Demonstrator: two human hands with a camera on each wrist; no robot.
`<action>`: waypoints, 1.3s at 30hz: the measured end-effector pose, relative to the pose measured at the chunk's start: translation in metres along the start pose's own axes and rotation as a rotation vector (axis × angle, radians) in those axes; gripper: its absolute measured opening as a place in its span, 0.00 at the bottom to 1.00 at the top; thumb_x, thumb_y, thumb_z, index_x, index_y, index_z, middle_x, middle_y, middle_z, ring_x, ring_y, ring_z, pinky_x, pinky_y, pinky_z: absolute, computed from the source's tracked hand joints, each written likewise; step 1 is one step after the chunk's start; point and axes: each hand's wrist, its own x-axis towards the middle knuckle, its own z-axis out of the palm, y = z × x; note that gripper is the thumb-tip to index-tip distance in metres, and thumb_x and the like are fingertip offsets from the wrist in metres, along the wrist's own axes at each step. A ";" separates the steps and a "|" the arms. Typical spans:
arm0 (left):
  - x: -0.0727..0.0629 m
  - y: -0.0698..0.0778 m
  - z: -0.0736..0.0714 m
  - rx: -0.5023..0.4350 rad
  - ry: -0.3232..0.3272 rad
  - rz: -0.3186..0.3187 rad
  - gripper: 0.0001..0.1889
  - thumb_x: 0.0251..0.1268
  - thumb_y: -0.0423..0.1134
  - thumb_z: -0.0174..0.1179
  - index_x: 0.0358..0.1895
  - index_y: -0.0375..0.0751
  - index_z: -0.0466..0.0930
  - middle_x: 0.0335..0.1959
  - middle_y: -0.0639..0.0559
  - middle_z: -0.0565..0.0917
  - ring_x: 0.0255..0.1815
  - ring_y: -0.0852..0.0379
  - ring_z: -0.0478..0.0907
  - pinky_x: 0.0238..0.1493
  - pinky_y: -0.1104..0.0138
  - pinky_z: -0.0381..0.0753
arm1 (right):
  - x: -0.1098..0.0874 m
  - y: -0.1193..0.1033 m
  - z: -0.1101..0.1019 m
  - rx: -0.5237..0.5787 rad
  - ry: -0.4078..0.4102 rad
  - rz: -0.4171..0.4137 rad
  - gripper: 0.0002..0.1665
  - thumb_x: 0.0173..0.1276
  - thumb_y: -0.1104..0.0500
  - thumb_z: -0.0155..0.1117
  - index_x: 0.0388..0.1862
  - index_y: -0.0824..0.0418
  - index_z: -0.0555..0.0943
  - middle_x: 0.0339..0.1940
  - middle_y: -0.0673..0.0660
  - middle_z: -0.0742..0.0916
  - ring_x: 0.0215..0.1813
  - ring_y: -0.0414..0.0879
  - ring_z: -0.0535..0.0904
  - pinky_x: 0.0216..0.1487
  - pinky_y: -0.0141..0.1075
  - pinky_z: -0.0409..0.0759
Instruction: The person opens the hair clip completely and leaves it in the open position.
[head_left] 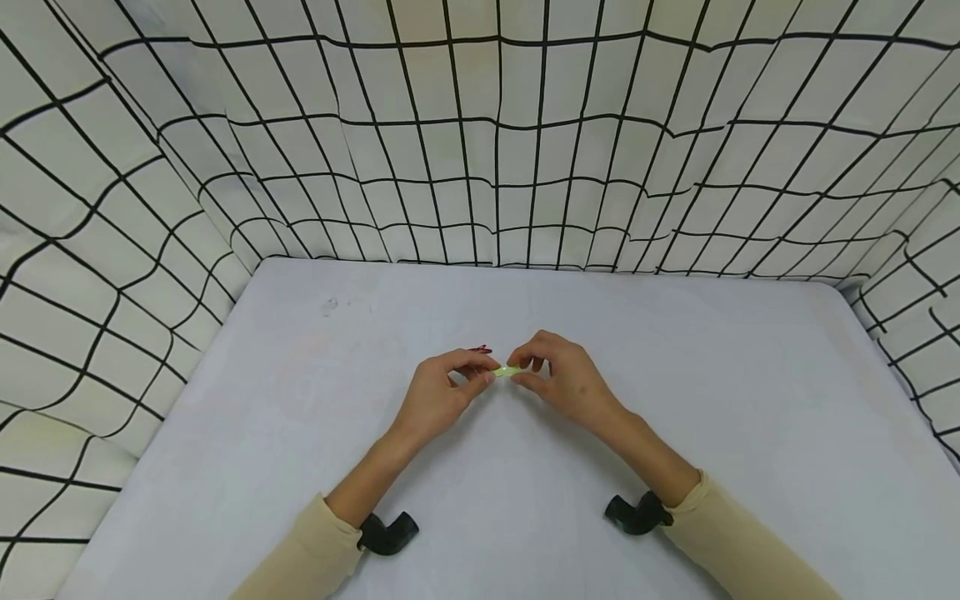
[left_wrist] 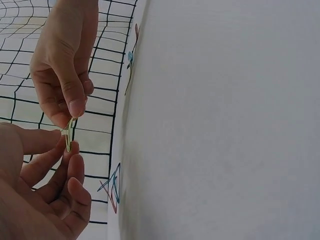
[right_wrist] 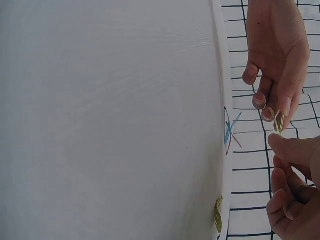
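In the head view, both forearms are angled inward, and one thin yellow-green band (head_left: pixel 507 372) is pinched between the fingertips of the left hand (head_left: pixel 442 392) and right hand (head_left: pixel 572 379). In the left wrist view, it is shown as a narrow loop; two clusters of thin coloured strands (left_wrist: pixel 114 186) are seen beside the hands. In the right wrist view, one curved olive bundle (right_wrist: pixel 218 217) is seen beside the right hand.

In the head view, the ends of the green band (head_left: pixel 507 372) are hidden by the left hand (head_left: pixel 441 392) and right hand (head_left: pixel 576 385), and a red thing (head_left: pixel 482 349) at the band's 10 o'clock is too small to be identified. The left sleeve (head_left: pixel 309 550) is cut off at 7 o'clock; in their own wrist views, the left hand is cut off at 8 o'clock, the right hand at 4.
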 end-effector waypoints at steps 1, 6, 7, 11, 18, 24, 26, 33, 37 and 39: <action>0.000 0.000 0.000 0.007 0.001 0.000 0.08 0.68 0.35 0.69 0.47 0.48 0.91 0.42 0.51 0.90 0.41 0.58 0.81 0.40 0.69 0.78 | 0.000 -0.001 0.000 -0.008 -0.003 0.007 0.11 0.63 0.63 0.79 0.43 0.54 0.89 0.38 0.48 0.88 0.41 0.42 0.81 0.42 0.32 0.77; -0.002 0.001 -0.001 0.053 0.001 0.012 0.07 0.67 0.37 0.70 0.46 0.50 0.91 0.40 0.53 0.90 0.39 0.57 0.81 0.40 0.68 0.77 | -0.001 -0.003 0.002 -0.018 -0.014 0.031 0.10 0.63 0.63 0.78 0.43 0.54 0.89 0.39 0.49 0.89 0.41 0.42 0.81 0.42 0.32 0.77; -0.003 0.001 -0.002 0.069 -0.001 0.012 0.07 0.67 0.37 0.71 0.46 0.51 0.91 0.40 0.53 0.90 0.39 0.58 0.81 0.40 0.68 0.77 | -0.001 -0.003 0.002 -0.018 -0.016 0.034 0.10 0.63 0.63 0.79 0.43 0.54 0.89 0.39 0.49 0.89 0.41 0.42 0.81 0.42 0.33 0.77; -0.003 0.001 -0.002 0.153 -0.008 0.029 0.08 0.64 0.39 0.73 0.45 0.52 0.91 0.41 0.57 0.90 0.39 0.60 0.82 0.41 0.68 0.76 | -0.002 -0.003 0.004 -0.008 -0.031 0.044 0.11 0.63 0.63 0.79 0.43 0.55 0.89 0.40 0.49 0.90 0.41 0.42 0.82 0.44 0.37 0.81; -0.005 0.001 -0.004 0.231 0.030 0.070 0.11 0.59 0.34 0.76 0.45 0.50 0.91 0.40 0.57 0.91 0.37 0.60 0.83 0.39 0.69 0.76 | 0.000 -0.005 0.009 -0.004 -0.048 0.026 0.11 0.63 0.64 0.78 0.44 0.57 0.88 0.41 0.51 0.90 0.41 0.42 0.81 0.44 0.37 0.83; -0.007 0.001 -0.006 0.264 0.053 0.102 0.11 0.58 0.33 0.77 0.43 0.48 0.91 0.39 0.56 0.92 0.35 0.60 0.85 0.38 0.68 0.77 | 0.001 -0.008 0.013 -0.001 -0.064 0.045 0.10 0.64 0.63 0.78 0.44 0.57 0.88 0.42 0.51 0.90 0.41 0.41 0.81 0.44 0.37 0.84; -0.007 0.001 -0.007 0.286 0.058 0.101 0.11 0.57 0.34 0.77 0.43 0.48 0.91 0.37 0.56 0.92 0.34 0.60 0.85 0.38 0.68 0.77 | 0.002 -0.009 0.014 0.001 -0.068 0.050 0.11 0.63 0.63 0.78 0.44 0.57 0.88 0.41 0.51 0.90 0.40 0.41 0.81 0.44 0.37 0.84; -0.007 -0.001 -0.010 0.352 0.056 0.082 0.10 0.57 0.37 0.78 0.42 0.46 0.93 0.35 0.55 0.92 0.33 0.60 0.84 0.35 0.68 0.77 | 0.003 -0.010 0.017 -0.002 -0.108 0.094 0.10 0.64 0.62 0.78 0.43 0.56 0.89 0.41 0.50 0.90 0.40 0.40 0.80 0.41 0.29 0.79; -0.007 0.000 -0.011 0.363 0.046 0.061 0.10 0.56 0.38 0.78 0.42 0.47 0.93 0.35 0.55 0.92 0.33 0.60 0.85 0.34 0.68 0.78 | 0.005 -0.010 0.018 -0.001 -0.129 0.128 0.09 0.64 0.61 0.78 0.42 0.55 0.89 0.39 0.48 0.89 0.39 0.40 0.79 0.40 0.28 0.78; -0.007 0.000 -0.012 0.371 0.043 0.052 0.09 0.56 0.38 0.79 0.41 0.48 0.93 0.34 0.56 0.92 0.32 0.61 0.85 0.33 0.68 0.78 | 0.006 -0.009 0.019 -0.002 -0.136 0.135 0.08 0.64 0.61 0.78 0.42 0.55 0.89 0.38 0.48 0.89 0.39 0.39 0.79 0.40 0.29 0.78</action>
